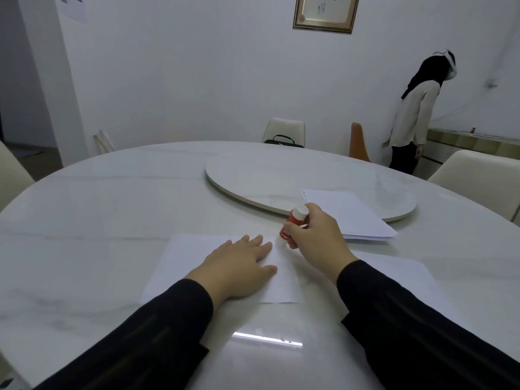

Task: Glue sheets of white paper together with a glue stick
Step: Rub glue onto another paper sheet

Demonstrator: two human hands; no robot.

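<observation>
Nearest the camera, two forearms in dark sleeves reaching over a round white marble table; left hand lying flat on a white sheet of paper, fingers straight and slightly spread, pressing it down; right hand just beside it, fingers curled round a red glue stick with a white end, held tilted, its lower end at the sheet's far right corner, contact not clear; another white sheet lying partly under the right wrist. Beyond the right hand, a stack of white paper resting half on the table, half on a round turntable. Farther back, a cream chair holding a black bag, an orange chair back to its right; a person in a pale top standing by a counter at far right; a framed picture on the white wall.
</observation>
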